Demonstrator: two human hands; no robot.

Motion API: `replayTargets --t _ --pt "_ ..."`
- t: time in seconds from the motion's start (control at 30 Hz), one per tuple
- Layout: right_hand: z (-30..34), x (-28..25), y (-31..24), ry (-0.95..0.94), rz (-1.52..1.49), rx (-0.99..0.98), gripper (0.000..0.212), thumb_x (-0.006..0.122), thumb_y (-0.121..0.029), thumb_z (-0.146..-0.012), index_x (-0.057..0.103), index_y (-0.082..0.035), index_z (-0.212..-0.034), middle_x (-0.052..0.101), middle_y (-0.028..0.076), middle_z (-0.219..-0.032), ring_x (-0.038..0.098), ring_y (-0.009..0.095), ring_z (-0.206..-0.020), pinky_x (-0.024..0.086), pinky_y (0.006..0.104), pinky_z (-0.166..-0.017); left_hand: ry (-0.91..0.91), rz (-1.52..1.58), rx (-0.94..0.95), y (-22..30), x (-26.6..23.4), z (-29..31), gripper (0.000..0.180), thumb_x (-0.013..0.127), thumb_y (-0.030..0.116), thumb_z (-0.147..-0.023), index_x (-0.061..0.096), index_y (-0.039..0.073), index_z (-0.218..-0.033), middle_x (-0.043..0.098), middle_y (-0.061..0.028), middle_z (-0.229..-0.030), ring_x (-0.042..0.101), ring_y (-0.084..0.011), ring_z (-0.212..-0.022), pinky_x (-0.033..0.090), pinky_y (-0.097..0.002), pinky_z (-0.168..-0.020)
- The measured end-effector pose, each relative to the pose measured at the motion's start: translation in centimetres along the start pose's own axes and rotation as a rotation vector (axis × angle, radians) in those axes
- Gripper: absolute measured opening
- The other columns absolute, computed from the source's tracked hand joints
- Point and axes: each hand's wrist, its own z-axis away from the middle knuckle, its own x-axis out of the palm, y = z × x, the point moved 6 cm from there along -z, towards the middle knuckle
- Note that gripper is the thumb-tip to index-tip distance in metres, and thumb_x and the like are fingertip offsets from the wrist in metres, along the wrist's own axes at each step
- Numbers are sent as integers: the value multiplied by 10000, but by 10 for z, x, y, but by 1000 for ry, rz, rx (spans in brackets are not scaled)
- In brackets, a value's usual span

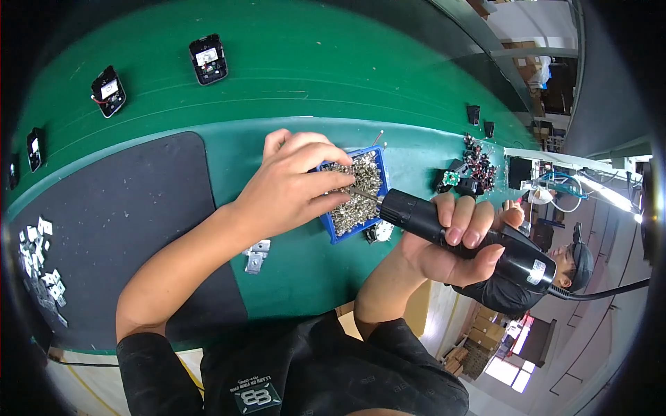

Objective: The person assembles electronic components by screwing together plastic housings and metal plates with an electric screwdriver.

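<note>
My right hand is wrapped round a black electric screwdriver, its cable trailing off to the right. The metal bit points left, over a blue tray filled with small silver screws. My left hand reaches across the tray's left side, thumb and fingers drawn together close to the bit's tip. Whatever they pinch is too small to make out. Several small metal plates lie on the green table below my left wrist.
A dark mat covers the table's left, with several small metal pieces on it. Black device housings stand along the green far strip. Dark parts are heaped at the right. Another person is at the far right.
</note>
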Motion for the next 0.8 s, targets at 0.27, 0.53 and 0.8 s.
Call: replayTargets --t 0.27,0.53,0.8 --pt "2 -1 -5 18 25 -20 469 583 -253 -916 383 -122 -1320 502 8 -738 493 122 -616 422 305 -600 33 -6 39 5 4 0 235 756 139 -678 707 138 -908 632 53 -1035 551 -163 -995 314 -383 -867" --pt "2 -6 -5 17 58 -24 469 579 -246 -917 377 -116 -1320 509 10 -747 496 121 -619 431 309 -608 50 29 34 2 6 -1 244 787 177 -685 702 148 -912 686 52 -918 603 -139 -898 327 -337 -833" --pt "3 -7 -5 6 45 -2 484 591 -244 -908 370 -123 -1321 508 14 -746 497 123 -617 434 312 -609 -1 56 -4 1 18 0 256 782 154 -700 715 150 -948 700 45 -937 611 -135 -899 331 -344 -841"
